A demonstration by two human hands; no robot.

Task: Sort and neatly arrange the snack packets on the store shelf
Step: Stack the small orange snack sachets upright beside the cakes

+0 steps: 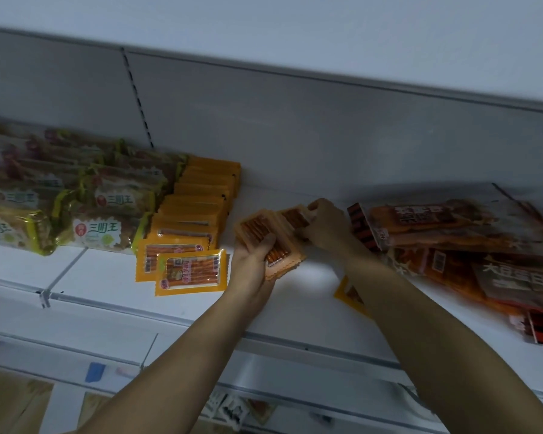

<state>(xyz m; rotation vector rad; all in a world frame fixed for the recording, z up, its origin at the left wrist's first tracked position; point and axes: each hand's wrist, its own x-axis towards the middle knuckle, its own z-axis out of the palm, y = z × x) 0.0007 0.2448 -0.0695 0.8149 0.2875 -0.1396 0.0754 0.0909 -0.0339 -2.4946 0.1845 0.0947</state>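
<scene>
Head view, writing: the green-edged packets point(104, 211) at the left of the white shelf point(107, 277) carry the characters "三明王"; print on the other packs is too blurred to read.
Head view, held packets point(268, 239): a fanned bundle of small orange packs, each with a clear window showing thin reddish-brown sticks.
Head view, left hand point(253, 261): fingers curled under the bundle's near end, thumb on top, gripping it.
Head view, right hand point(325, 227): fingers pinch the bundle's far end.
Head view, bundle position: above the shelf, between both hands.
Head view, orange row point(198, 208): matching packs overlapped front to back, just left of the hands.
Head view, large red-orange bags point(452, 242): a loose heap right of the right hand.
</scene>
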